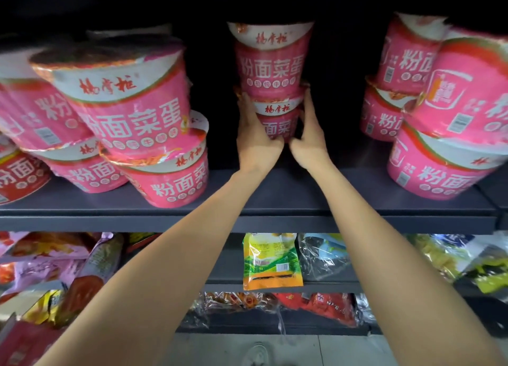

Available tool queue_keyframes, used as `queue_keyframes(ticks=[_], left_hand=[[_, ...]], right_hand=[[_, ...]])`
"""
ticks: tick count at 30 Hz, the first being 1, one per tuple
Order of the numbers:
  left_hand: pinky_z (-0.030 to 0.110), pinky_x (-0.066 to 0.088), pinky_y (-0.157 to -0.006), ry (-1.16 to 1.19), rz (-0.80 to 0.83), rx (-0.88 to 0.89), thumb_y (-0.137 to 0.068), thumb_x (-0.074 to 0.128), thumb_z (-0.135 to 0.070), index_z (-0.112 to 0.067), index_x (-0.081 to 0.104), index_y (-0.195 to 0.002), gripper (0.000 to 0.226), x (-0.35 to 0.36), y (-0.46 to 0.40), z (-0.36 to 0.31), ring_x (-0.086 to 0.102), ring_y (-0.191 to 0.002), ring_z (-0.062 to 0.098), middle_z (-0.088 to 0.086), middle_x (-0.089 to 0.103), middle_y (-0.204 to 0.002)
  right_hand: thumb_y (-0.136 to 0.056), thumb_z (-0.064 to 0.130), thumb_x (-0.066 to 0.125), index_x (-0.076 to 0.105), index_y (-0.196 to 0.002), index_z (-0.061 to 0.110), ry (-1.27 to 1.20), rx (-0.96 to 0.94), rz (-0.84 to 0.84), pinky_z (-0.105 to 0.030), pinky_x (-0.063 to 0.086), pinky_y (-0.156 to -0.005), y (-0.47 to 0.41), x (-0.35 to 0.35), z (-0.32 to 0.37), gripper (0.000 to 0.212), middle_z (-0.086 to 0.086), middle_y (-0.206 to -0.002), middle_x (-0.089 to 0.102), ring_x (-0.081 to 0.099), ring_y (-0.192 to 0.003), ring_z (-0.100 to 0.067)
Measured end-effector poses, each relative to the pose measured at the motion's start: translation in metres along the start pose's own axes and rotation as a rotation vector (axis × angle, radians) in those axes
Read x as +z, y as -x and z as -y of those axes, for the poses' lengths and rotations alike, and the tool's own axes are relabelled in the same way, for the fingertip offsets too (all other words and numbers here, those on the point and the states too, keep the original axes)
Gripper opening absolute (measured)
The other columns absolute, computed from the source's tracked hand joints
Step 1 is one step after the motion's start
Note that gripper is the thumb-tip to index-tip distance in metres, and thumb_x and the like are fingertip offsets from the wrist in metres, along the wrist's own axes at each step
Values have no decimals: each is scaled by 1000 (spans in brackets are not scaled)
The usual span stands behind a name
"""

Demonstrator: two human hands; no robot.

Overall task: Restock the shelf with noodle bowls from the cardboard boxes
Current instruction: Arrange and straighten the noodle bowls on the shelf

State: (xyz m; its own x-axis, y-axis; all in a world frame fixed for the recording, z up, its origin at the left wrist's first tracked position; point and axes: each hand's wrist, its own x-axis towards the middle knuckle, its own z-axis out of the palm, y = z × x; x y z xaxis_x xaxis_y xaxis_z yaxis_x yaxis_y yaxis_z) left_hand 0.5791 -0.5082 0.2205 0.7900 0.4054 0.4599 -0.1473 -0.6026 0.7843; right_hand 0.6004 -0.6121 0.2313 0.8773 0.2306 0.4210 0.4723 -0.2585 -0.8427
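Head view: left hand and right hand clamp the lower bowl from both sides, fingers wrapped, a second bowl stacked on top. Pair sits deep at mid shelf, base hidden by the hands, so can't tell if it's set down. Progress: left stacks and right stacks already filled, leaning; centre front bare, so more to go. No boxes in view. Bowls are tapered pink tubs, glossy shrink film, crinkled foil lids. Shelf is flat dark metal.
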Motion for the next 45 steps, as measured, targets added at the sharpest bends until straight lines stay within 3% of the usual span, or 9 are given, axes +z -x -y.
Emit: queue_keyframes(ticks=[4, 8, 12, 18, 25, 29, 34, 38, 45], left_hand=[[28, 31, -110, 122, 74, 40, -81, 69, -39, -22, 9, -153, 96, 24, 9, -23, 27, -143, 16, 2, 19, -159], [36, 39, -108, 194, 167, -7, -75, 67, -50, -25, 6, -153, 102, 39, 9, -43, 36, -139, 19, 1, 24, -158], [38, 45, -104, 180, 209, 3, -81, 70, -27, -22, 19, -151, 86, 39, 5, -43, 49, -129, 21, 2, 45, -146], [33, 45, -104, 131, 253, 48, -84, 70, -11, -22, 35, -143, 69, 29, -13, -33, 51, -125, 13, 1, 53, -138], [26, 44, -101, 134, 258, 88, -86, 67, -8, -22, 35, -145, 69, 28, -13, -28, 49, -120, 5, 0, 48, -142], [37, 45, -102, 50, 115, 99, -85, 68, -21, -21, 40, -140, 61, 27, -19, -35, 48, -122, 16, 6, 41, -140], [25, 35, -105, 275, 229, 14, -74, 79, -39, -13, 14, -151, 104, 27, -50, -62, 37, -133, 10, 6, 36, -150], [39, 44, -105, 240, 380, -39, -63, 84, -43, -14, 22, -148, 108, 37, -68, -69, 51, -125, 17, 5, 50, -140], [44, 49, -98, 98, 153, -50, -43, 75, -74, -21, 15, -150, 134, 55, -60, -73, 54, -122, 23, 4, 51, -138]], right_hand=[[-88, 9, 58, 5, -154, 21, 56, 15, -112, -19, 24, -107, 10, -29, -10, 85, -1, -155, 30, 31, -139, -11], [-86, 4, 56, 2, -153, 15, 64, 3, -149, -14, 20, -109, 14, -51, -21, 87, -3, -158, 24, 26, -142, -10], [-81, -6, 55, -1, -152, 9, 108, -1, -151, -1, 16, -107, 6, -65, -29, 92, -7, -158, 19, 21, -140, -5], [-81, -14, 51, -12, -151, 11, 159, 101, -78, -21, 13, -115, 1, -74, -35, 97, -8, -161, 2, 8, -148, -16], [-85, -13, 50, -16, -151, 13, 163, 123, -44, -5, 8, -101, -3, -75, -36, 97, -4, -161, -5, 3, -146, -12], [-84, -4, 57, -8, -152, 14, 156, 86, -97, -29, 18, -118, 0, -73, -35, 96, -7, -161, 7, 12, -147, -17], [-82, 10, 68, 9, -153, 14, 356, 6, -333, -47, 33, -112, 2, -56, -32, 92, -21, -153, 20, 26, -142, -34], [-78, 19, 77, -1, -153, 11, 290, 78, -321, -46, 34, -111, -11, -39, -28, 108, -20, -158, 10, 26, -143, -33], [-76, 21, 79, 1, -153, 12, 251, 67, -379, -41, 30, -114, -12, -34, -36, 111, -13, -161, 6, 19, -146, -27]])
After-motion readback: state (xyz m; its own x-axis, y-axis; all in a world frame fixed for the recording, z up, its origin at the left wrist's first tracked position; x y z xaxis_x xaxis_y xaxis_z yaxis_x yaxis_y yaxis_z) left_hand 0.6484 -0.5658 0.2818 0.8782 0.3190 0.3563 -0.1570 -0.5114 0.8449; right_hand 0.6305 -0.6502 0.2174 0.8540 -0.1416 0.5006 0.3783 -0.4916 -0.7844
